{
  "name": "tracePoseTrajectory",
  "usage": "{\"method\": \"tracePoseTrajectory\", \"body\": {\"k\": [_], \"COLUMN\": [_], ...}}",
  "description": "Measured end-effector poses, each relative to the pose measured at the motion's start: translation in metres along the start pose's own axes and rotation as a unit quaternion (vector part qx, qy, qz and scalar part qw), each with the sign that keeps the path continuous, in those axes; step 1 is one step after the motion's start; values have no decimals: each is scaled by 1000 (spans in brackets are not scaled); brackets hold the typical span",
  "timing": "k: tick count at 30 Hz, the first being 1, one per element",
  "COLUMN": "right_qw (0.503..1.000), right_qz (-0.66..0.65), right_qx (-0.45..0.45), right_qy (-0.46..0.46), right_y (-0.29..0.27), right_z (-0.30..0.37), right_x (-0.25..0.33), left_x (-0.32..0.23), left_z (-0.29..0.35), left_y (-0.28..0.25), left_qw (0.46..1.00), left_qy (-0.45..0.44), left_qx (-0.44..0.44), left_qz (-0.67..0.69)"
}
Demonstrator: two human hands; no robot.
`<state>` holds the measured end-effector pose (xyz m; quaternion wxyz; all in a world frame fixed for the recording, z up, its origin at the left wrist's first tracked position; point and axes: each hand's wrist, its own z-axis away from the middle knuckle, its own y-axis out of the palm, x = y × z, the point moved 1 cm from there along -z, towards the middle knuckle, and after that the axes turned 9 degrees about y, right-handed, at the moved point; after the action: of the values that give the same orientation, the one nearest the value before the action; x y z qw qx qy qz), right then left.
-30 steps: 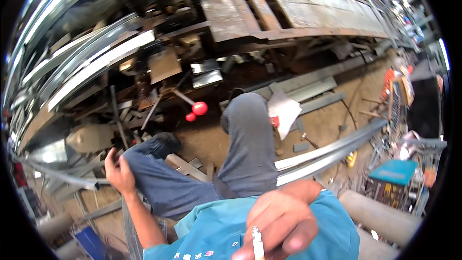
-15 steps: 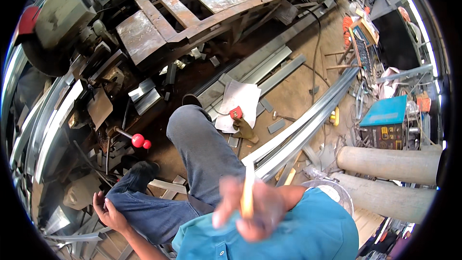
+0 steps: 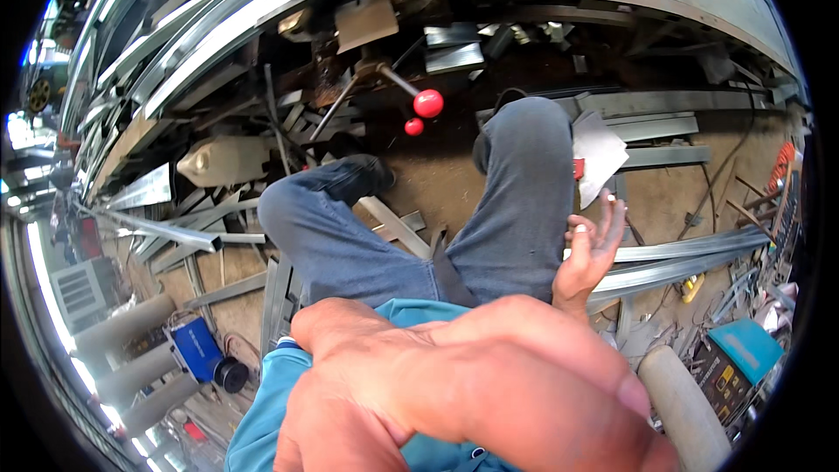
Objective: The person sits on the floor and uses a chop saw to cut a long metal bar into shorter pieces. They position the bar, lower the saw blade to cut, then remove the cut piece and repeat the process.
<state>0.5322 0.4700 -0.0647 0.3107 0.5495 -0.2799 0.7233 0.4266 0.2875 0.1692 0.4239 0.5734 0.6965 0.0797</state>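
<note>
My right hand (image 3: 590,253) is beside my right knee with its fingers bent and partly spread. A small white tip of a cigarette (image 3: 612,198) shows between its fingers. Close to the camera, my left hand (image 3: 472,376) fills the lower middle, its fingers stretched toward the right and nothing visible in them. White paper (image 3: 601,153) lies on the floor past my right knee, with a red tape measure (image 3: 578,168) at its edge, mostly hidden by my leg.
Ahead is a lever with red ball knobs (image 3: 427,103). Metal channels (image 3: 673,267) run along the floor at right, near a teal-topped box (image 3: 747,350) and a thick grey cylinder (image 3: 686,402). At left are a blue machine (image 3: 197,350) and metal offcuts (image 3: 140,192).
The view has swung left. My right hand has dropped from near the camera to beside my right knee with the cigarette. My left hand has risen from beside my left knee toward the camera.
</note>
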Motion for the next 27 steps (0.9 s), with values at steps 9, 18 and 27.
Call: {"method": "tracePoseTrajectory", "body": {"k": [9, 18, 27], "right_qw": [999, 999, 996], "right_qz": [-5, 28, 52], "right_qx": [35, 32, 28], "right_qy": [-14, -25, -65], "right_y": [5, 12, 17], "right_z": [-7, -5, -25], "right_x": [-11, -7, -1], "left_x": [-6, -18, -85], "left_z": [10, 21, 70], "left_y": [13, 6, -21], "left_qw": [997, 991, 933], "left_qy": [63, 102, 200], "left_qx": [-40, -80, -202], "left_qz": [15, -9, -220]}}
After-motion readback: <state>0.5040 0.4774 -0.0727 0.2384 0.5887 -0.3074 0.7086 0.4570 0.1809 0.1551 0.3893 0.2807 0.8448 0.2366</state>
